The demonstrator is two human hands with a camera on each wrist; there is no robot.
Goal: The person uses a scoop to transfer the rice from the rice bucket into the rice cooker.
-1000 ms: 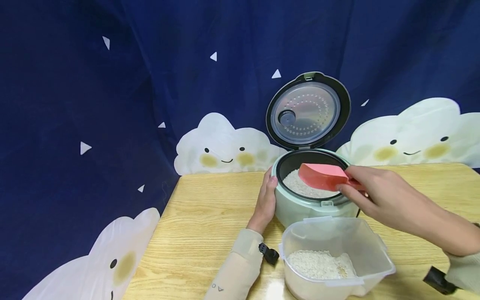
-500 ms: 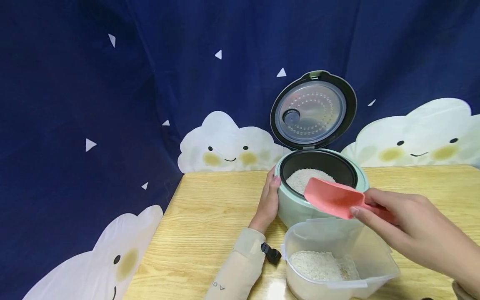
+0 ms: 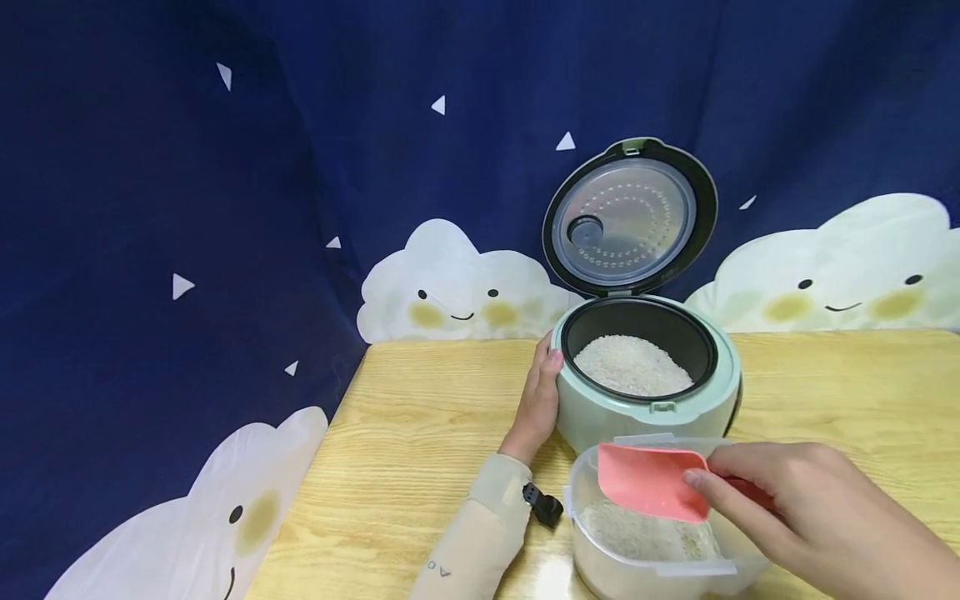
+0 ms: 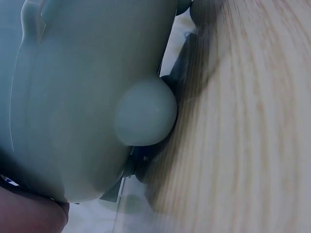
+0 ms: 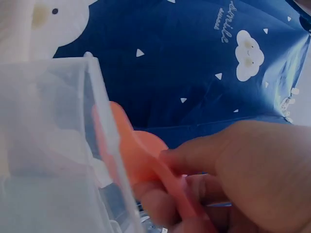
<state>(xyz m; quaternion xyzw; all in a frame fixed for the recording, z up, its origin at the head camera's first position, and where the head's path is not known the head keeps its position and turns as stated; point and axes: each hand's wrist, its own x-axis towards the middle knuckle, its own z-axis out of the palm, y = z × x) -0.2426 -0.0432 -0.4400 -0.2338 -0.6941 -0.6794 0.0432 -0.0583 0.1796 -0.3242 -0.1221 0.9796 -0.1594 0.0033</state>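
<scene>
A pale green rice cooker (image 3: 600, 421) stands on the table with its lid (image 3: 628, 221) raised and white rice (image 3: 630, 365) inside. My left hand (image 3: 537, 410) rests against the cooker's left side, thumb near the rim; in the left wrist view the cooker wall (image 4: 73, 97) fills much of the picture. My right hand (image 3: 817, 504) grips the handle of a pink scoop (image 3: 652, 485) over a clear plastic container (image 3: 693, 570). Rice (image 3: 637, 533) lies in that container, partly hidden by the scoop. From the right wrist, the scoop (image 5: 146, 155) appears beside the container wall (image 5: 39, 111).
The wooden table (image 3: 420, 417) carries both vessels, the container directly in front of the cooker. Behind hangs a dark blue curtain (image 3: 450, 167) printed with clouds and triangles. A dark cord (image 3: 733, 412) shows at the cooker's right side.
My right hand has brought the scoop from above the cooker's rice down and toward me, over the container. The left hand stays at the cooker's side.
</scene>
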